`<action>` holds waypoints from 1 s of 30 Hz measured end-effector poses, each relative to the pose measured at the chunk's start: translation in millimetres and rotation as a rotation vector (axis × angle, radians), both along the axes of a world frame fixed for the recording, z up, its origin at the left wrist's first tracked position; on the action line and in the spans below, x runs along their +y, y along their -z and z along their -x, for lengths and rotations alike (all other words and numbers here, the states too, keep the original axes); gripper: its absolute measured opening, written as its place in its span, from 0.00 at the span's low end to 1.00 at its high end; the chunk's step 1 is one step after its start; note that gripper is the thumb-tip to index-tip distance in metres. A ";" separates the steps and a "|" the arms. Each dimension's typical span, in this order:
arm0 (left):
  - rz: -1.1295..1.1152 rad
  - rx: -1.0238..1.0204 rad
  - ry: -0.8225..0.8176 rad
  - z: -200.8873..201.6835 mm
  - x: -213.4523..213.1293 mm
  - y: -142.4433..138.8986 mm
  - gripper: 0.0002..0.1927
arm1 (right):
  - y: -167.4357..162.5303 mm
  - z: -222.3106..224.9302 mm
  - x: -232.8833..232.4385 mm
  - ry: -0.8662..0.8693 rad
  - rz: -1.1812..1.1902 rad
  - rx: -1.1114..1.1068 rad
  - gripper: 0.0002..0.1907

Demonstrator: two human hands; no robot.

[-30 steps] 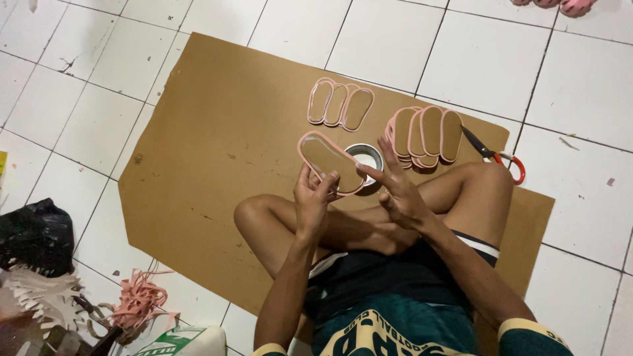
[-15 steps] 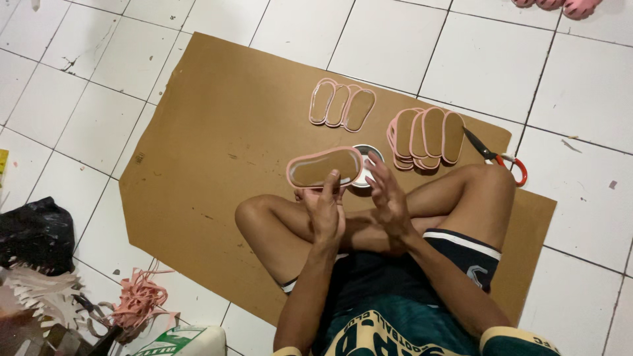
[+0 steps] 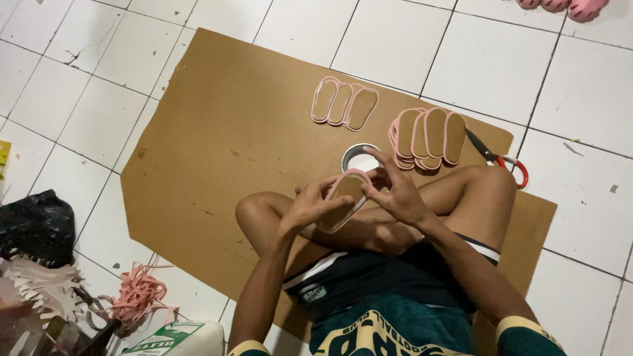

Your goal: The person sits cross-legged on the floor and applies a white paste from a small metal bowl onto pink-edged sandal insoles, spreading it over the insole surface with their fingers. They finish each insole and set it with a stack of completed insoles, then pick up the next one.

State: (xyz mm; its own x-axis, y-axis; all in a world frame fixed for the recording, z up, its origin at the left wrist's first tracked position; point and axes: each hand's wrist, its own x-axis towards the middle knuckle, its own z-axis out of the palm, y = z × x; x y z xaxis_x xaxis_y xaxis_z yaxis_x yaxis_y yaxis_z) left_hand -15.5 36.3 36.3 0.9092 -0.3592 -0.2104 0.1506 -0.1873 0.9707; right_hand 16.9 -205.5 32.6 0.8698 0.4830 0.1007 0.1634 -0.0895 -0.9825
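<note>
Since the frame half a second before, the brown sole-shaped cutout with a pink edge [image 3: 343, 200] had swung from lying flat and crosswise above the knees to standing tilted, toe end up, drawn closer over the crossed legs. The left hand [image 3: 311, 206] had shifted to cup its lower left side, fingers curled around the edge, while the right hand [image 3: 394, 192] pinched the pink rim at the upper end between thumb and fingertips. The large brown cardboard sheet [image 3: 231, 138] lay as before on the white tiled floor [image 3: 395, 39], the person sitting on its near part. Just beyond the hands stood a round metal tin with white contents [image 3: 361, 158], partly covered by the held sole. To its right lay an overlapped stack of matching soles [image 3: 428, 137], and farther out a smaller row of three [image 3: 343, 104]. Scissors with red handles [image 3: 504, 163] rested beside the right knee. At the left edge, a black bag [image 3: 36, 227] and pink trimmed strips [image 3: 138, 296] were heaped; the pile beneath them was cut off and hard to make out.
</note>
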 end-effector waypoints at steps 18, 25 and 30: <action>0.233 0.184 -0.173 2.0 -1.3 -24.4 0.26 | -2.2 10.7 -14.1 0.048 0.478 -0.711 0.27; 0.292 0.172 -0.251 2.8 -3.6 -22.0 0.25 | -3.4 20.9 -11.9 0.090 0.315 -0.625 0.25; 0.306 0.122 -0.240 5.4 -7.3 -25.4 0.26 | -3.0 7.4 -8.6 0.068 0.494 -0.631 0.26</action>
State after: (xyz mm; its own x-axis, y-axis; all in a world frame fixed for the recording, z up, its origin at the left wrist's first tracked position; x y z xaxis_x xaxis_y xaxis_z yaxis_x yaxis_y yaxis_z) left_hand -20.8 29.0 61.7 0.9497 -0.2028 -0.2385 0.2727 0.1617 0.9484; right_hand 9.6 -214.1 35.6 0.7494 0.5482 0.3712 0.6530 -0.5196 -0.5510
